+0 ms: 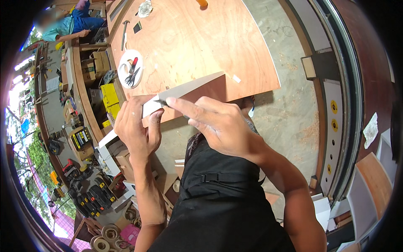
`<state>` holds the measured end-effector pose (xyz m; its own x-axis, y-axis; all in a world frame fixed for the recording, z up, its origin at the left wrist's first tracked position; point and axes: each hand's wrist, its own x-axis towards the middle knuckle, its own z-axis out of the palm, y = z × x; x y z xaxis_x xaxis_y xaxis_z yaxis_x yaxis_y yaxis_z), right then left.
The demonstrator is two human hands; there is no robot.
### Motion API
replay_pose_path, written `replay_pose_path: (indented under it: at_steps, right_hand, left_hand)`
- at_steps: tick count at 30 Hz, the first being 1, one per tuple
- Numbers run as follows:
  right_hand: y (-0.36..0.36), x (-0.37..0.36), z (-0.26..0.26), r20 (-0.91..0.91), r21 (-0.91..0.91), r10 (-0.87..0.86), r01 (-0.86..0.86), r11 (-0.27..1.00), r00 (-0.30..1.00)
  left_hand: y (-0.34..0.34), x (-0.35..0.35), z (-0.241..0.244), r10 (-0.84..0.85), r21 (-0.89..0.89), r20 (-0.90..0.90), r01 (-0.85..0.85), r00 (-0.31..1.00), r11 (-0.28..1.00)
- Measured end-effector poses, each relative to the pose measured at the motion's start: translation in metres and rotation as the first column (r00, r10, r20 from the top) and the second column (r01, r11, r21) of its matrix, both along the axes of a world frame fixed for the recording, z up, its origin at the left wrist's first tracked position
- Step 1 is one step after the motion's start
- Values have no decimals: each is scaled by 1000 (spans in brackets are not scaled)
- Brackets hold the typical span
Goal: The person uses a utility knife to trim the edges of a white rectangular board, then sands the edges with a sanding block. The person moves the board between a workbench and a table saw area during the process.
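A long white strip or narrow panel (189, 86) runs over the edge of the plywood sheet (195, 41), its near end in my left hand (135, 126), with the thumb below and the fingers along its far side. My right hand (220, 126) holds a small dark tool (162, 102), its index finger stretched along it and its tip against the strip's white end. What kind of tool it is, I cannot tell. Left of the strip, a white round lid or dish (140, 75) holds scissors (133, 77), a tape roll and a red-handled tool.
A hammer (124, 34), a dark square piece (137, 27) and crumpled wrapping (145, 8) lie on the plywood. Wooden shelving with yellow boxes (109, 95) stands at the left. Another person (72, 25) is at the upper left. Tape rolls (110, 233) sit at the lower left.
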<state>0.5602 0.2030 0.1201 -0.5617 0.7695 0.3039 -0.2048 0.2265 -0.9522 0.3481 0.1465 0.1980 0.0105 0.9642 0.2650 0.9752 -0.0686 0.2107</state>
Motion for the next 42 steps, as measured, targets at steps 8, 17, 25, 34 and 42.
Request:
replay_pose_path:
  at_steps: [8,17,25,34,42]
  right_hand:
    - [18,5,-6,181,178,-22,-11,984,983]
    - [12,16,-1,41,191,15,-23,981,999]
    - [24,11,1,182,313,-68,8,950,981]
    - [29,47,-4,144,41,12,-18,999,989]
    - [17,51,-8,276,-316,-62,152,937,959]
  left_hand:
    - [-5,3,0,8,-7,4,-8,1000,1000]
    - [-7,5,1,-3,2,-12,3,1000,1000]
    - [-9,11,3,23,-9,-8,-23,1000,1000]
    - [-7,10,13,-8,-12,83,9,997,1000]
    - [-12,-5,10,-239,150,202,211,950,966]
